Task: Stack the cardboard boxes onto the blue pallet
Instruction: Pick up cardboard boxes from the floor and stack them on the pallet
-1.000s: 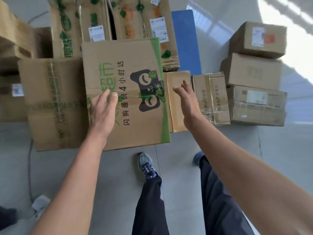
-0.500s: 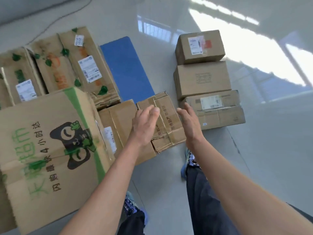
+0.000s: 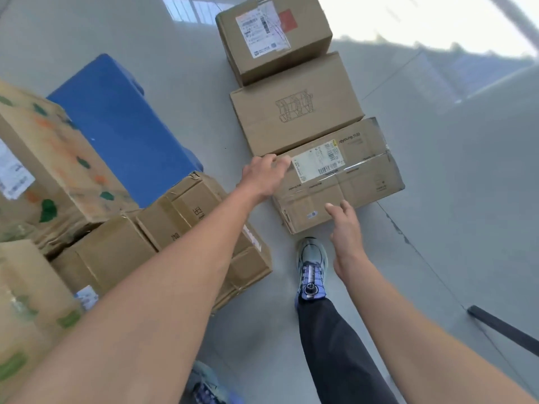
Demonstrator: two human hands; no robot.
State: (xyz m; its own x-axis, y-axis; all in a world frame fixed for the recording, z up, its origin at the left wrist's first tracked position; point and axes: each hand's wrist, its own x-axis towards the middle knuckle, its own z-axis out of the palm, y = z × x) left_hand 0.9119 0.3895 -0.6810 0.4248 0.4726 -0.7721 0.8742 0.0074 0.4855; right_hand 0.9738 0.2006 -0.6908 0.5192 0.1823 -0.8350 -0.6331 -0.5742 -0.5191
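A few boxes (image 3: 58, 170) look stacked on your blue pallet (image 3: 122, 121). Three more wait on the floor (image 3: 466, 199). Your left hand (image 3: 264, 176) touches the nearest box (image 3: 364, 182), fingers loose. Your right hand (image 3: 347, 231) hovers close, fingers spread, empty.

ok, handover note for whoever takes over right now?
Left hand: open, fingers on the far left corner of the taped box. Right hand: open, at its near edge, no grip yet.
Taped box, plain box and labelled box sit in a row on the floor, right of the blue pallet.
Done: none of the three is on the pallet.
Left: lift the taped box onto the pallet's bare part, then the other two.
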